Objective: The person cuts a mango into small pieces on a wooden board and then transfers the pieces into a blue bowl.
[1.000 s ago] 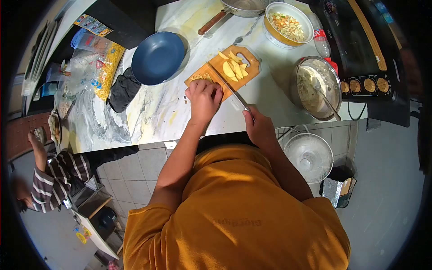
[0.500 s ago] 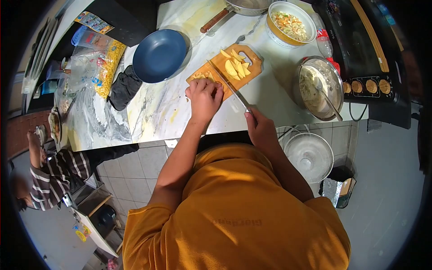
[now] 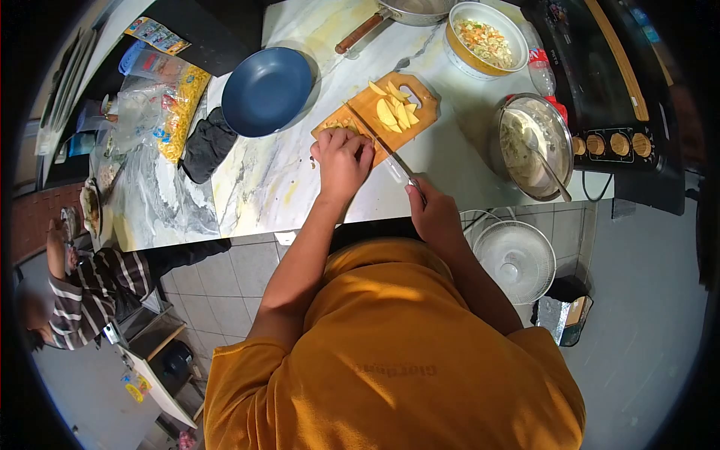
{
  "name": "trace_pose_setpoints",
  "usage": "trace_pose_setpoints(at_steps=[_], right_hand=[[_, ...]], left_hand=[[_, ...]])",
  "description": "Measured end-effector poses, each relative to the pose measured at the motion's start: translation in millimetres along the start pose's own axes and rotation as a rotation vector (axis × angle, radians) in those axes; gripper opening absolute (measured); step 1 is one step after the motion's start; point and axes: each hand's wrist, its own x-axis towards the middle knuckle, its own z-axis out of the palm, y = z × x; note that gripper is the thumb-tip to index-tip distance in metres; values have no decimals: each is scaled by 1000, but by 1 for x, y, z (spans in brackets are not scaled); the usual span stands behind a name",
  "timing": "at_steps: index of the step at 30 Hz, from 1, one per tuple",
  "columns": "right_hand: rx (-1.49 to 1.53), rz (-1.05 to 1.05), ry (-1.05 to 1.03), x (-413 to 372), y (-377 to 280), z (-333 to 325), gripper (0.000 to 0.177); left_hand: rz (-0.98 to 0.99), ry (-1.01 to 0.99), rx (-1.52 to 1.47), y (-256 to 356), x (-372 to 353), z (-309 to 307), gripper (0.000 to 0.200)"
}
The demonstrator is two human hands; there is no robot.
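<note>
A wooden cutting board (image 3: pixel 422 120) with a handle hole lies at an angle on the counter. Pale yellow potato wedges (image 3: pixel 387 112) are grouped at its handle end. Smaller cut potato pieces (image 3: pixel 341 124) lie at the near left end, partly under my left hand (image 3: pixel 343 159). That hand is closed, its curled fingers pressing the pieces on the board; the fingertips are largely hidden. My right hand (image 3: pixel 433 210) grips the handle of a kitchen knife (image 3: pixel 385 145). The blade slants across the board, just right of my left fingers.
A blue pan (image 3: pixel 267 92) stands left of the board. A bowl of shredded vegetables (image 3: pixel 484 43) and a metal bowl with a spoon (image 3: pixel 531 150) are to the right. A wooden-handled pan (image 3: pixel 415 9) is behind. At far left is a person in striped clothes (image 3: pixel 97 292).
The knife and my right hand have shifted slightly, with the blade turned a little against the board. My left hand stays almost in place over the pieces.
</note>
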Motion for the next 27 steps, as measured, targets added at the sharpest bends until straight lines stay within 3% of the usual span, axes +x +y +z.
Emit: trace_pose_setpoints(at_steps=[12,27], right_hand=[[25,68,-66,-6,3,-11,30],[58,133,-7,-9,1,-25,39]], left_hand=[[0,22,10,0,0,0,8],[-28,-29,-34,4,6,2,19]])
